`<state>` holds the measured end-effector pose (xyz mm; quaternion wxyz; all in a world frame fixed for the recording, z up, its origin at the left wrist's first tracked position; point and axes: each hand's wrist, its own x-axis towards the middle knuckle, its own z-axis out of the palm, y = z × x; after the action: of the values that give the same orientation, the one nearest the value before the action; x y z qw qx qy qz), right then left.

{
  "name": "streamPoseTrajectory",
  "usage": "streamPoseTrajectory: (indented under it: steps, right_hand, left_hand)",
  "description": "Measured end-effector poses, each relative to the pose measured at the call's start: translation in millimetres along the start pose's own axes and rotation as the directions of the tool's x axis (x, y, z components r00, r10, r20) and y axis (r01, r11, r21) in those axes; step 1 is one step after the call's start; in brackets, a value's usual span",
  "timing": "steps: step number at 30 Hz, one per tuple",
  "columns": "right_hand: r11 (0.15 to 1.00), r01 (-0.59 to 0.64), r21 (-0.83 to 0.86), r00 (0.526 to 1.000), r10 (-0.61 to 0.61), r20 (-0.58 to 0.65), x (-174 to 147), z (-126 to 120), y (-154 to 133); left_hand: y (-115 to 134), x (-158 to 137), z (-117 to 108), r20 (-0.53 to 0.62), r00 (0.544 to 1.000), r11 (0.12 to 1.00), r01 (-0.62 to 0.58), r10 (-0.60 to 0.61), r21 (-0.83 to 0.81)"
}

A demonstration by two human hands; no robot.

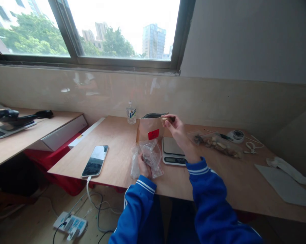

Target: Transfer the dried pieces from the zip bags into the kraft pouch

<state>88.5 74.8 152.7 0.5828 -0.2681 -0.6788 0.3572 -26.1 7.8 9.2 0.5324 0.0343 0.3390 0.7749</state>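
Note:
My left hand [145,166] is closed on a clear plastic bag [153,154] that has some small dark pieces inside. My right hand [175,127] is raised, with its fingers pinched on a small brownish piece [165,119] whose kind I cannot make out. Behind the plastic bag stands a brown kraft container [144,128] with a red label and a dark open top. The right hand is beside its upper right edge. Below the right wrist, a white digital kitchen scale [168,149] lies partly hidden by the forearm.
A phone [95,161] on a white cable lies left. A clear bottle [131,113] stands near the wall. To the right are a plastic bag of brown and pale pieces [220,144], a round white device [236,135] and a grey sheet [285,184]. A power strip [71,225] sits on the floor.

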Motion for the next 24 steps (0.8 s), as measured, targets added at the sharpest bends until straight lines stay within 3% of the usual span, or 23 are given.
streamPoseTrajectory:
  steps: [3, 7, 16, 20, 24]
  right_hand:
    - [0.954, 0.168, -0.248, 0.982, -0.183, -0.039, 49, 8, 9]
    - [0.839, 0.237, -0.490, 0.971, -0.222, 0.088, 68, 23, 32]
    - [0.732, 0.378, -0.566, 0.923, -0.248, 0.296, 46, 25, 33]
    - [0.677, 0.378, -0.631, 0.924, -0.238, 0.299, 45, 31, 29]
    - [0.714, 0.341, -0.612, 0.940, -0.250, 0.232, 42, 32, 29]
  left_hand:
    - [0, 0, -1, -0.028, 0.999, 0.998, 0.042, -0.043, -0.038]
    - [0, 2, -4, -0.039, 0.998, 0.998, 0.044, -0.045, -0.036]
    - [-5, 7, -7, -0.032, 0.999, 0.999, 0.034, -0.035, -0.006]
    - [-4, 6, -6, -0.026, 0.999, 1.000, 0.025, -0.025, 0.005]
    - [-4, 6, -7, -0.008, 1.000, 1.000, 0.015, -0.015, 0.008]
